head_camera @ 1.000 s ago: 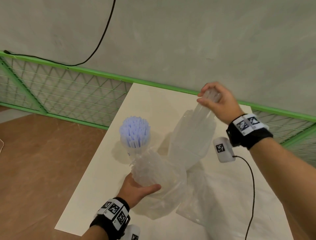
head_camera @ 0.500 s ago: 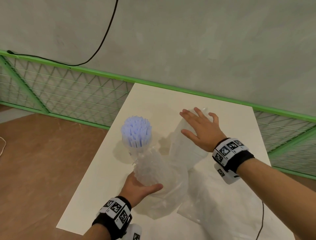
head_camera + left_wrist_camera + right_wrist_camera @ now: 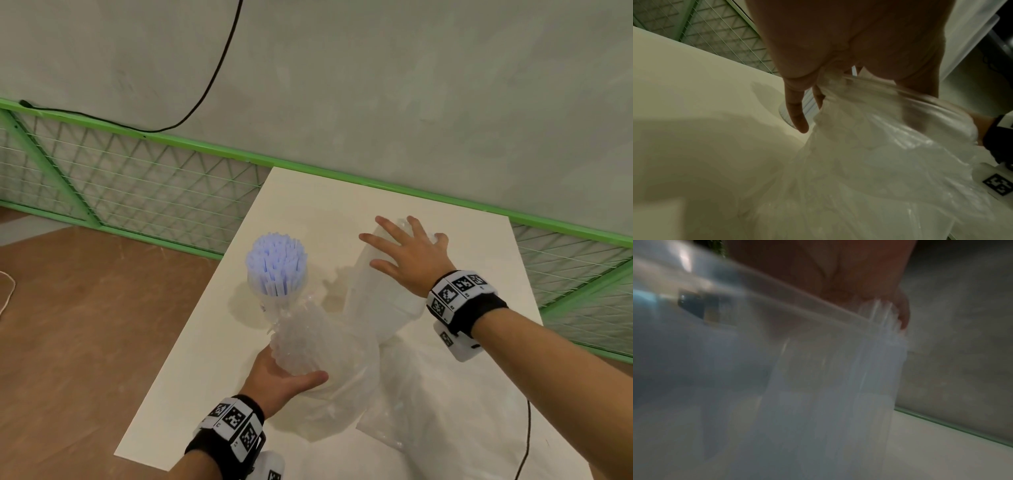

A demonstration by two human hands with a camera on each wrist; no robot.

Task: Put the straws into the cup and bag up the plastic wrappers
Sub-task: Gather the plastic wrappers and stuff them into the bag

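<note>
A clear cup packed with pale blue straws stands upright on the white table, left of centre. My left hand grips a crumpled bundle of clear plastic wrappers just in front of the cup; the left wrist view shows the fingers curled round this plastic. My right hand lies flat with spread fingers on a tall clear plastic bag at the table's middle. In the right wrist view the bag fills the frame, blurred.
More clear plastic sheeting covers the near right part of the table. A green mesh fence runs behind the table and along the left. A black cable hangs from my right wrist. Brown floor lies to the left.
My right hand let go of the bag's top, which it pinched high up, came down and now lies flat and spread on the bag. The left hand has kept its grip.
</note>
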